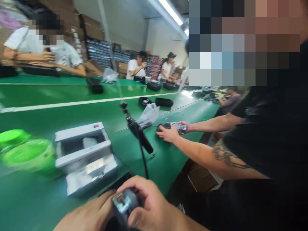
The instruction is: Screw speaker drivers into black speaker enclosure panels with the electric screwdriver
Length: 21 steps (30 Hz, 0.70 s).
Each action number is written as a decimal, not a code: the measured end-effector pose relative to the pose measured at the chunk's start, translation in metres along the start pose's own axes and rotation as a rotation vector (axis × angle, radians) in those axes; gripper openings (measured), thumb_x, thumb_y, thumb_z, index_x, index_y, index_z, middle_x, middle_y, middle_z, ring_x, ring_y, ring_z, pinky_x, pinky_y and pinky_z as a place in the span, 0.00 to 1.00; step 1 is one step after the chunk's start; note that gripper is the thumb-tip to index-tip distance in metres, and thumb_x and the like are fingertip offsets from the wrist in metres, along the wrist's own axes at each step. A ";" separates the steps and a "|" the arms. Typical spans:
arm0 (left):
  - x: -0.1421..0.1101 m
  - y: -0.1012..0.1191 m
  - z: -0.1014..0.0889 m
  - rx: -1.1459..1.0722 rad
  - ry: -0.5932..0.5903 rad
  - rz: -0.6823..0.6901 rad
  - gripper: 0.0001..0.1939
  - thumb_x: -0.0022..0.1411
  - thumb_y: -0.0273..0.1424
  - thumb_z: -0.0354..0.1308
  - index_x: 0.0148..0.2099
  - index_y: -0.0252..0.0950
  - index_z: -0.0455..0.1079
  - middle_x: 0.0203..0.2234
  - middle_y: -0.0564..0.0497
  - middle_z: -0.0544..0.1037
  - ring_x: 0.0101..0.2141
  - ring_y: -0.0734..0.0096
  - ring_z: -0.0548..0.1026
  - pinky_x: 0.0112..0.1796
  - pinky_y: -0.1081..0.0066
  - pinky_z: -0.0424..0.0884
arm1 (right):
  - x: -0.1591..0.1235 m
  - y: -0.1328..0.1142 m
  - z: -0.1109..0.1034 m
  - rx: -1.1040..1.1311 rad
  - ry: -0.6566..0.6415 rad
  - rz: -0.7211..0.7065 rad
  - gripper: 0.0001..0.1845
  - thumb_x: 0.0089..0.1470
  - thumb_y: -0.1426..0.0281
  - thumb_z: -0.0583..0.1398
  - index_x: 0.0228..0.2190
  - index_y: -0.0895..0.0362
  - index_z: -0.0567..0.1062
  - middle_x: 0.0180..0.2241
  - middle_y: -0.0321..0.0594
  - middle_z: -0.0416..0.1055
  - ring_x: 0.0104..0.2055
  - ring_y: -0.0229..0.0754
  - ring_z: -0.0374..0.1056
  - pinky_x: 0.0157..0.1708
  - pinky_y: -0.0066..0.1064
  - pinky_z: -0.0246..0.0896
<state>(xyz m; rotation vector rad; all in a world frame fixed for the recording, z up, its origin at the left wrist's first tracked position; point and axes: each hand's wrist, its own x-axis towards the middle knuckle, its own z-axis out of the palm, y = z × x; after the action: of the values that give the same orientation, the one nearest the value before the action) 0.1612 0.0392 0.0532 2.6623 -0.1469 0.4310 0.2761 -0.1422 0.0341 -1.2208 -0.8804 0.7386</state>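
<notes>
At the bottom of the head view, a small rounded grey device [129, 202] with a shiny, open-looking end sits between my two hands. My right hand [155, 203] curls around it, thumb at the front and fingers over the top. Against its other side lies my left hand [92, 211], blurred, with the fingers bent and partly hidden; it seems to grip the lower part. A dark flat item [117, 183] shows on the bench just behind my hands. Beyond it, a black electric screwdriver [139, 131] hangs at a slant with its tip low.
A grey screw feeder box [83, 144] with a red switch stands on the green bench [115, 160]. Green-lidded tubs [30, 154] are at the left. To the right, a co-worker's hands [172, 131] hold a similar device. Black cases and a plastic bag [149, 115] lie farther back.
</notes>
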 end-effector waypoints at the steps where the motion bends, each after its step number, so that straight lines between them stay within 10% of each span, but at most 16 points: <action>1: -0.012 -0.001 -0.003 -0.003 -0.002 -0.042 0.12 0.75 0.42 0.60 0.54 0.43 0.78 0.44 0.50 0.84 0.38 0.65 0.83 0.38 0.67 0.82 | -0.006 -0.003 0.000 -0.023 0.009 0.006 0.42 0.48 0.37 0.71 0.52 0.55 0.78 0.37 0.39 0.74 0.33 0.38 0.66 0.34 0.29 0.63; 8: -0.115 0.007 -0.035 0.027 0.313 -0.493 0.28 0.70 0.50 0.64 0.67 0.48 0.69 0.57 0.46 0.82 0.53 0.53 0.83 0.51 0.58 0.82 | -0.002 -0.034 0.002 -0.371 -0.239 0.046 0.31 0.56 0.67 0.74 0.59 0.40 0.74 0.57 0.37 0.73 0.57 0.44 0.71 0.57 0.32 0.68; 14: -0.151 0.034 0.018 -0.199 0.255 -0.599 0.55 0.67 0.47 0.69 0.82 0.43 0.39 0.79 0.37 0.47 0.76 0.40 0.55 0.69 0.41 0.66 | 0.029 -0.043 0.042 -0.911 -0.638 0.186 0.31 0.64 0.71 0.64 0.64 0.41 0.66 0.63 0.36 0.66 0.53 0.41 0.72 0.55 0.38 0.75; 21: -0.152 0.026 0.045 -0.260 0.365 -0.616 0.57 0.63 0.42 0.73 0.81 0.42 0.41 0.76 0.37 0.58 0.74 0.43 0.60 0.70 0.42 0.65 | 0.044 -0.031 0.057 -1.216 -0.672 0.119 0.25 0.59 0.60 0.72 0.55 0.48 0.74 0.46 0.35 0.74 0.39 0.46 0.75 0.38 0.45 0.78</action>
<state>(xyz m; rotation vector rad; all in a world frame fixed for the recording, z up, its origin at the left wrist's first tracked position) 0.0251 0.0011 -0.0237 2.1779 0.6612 0.6218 0.2479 -0.0841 0.0777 -2.1340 -1.9854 0.7116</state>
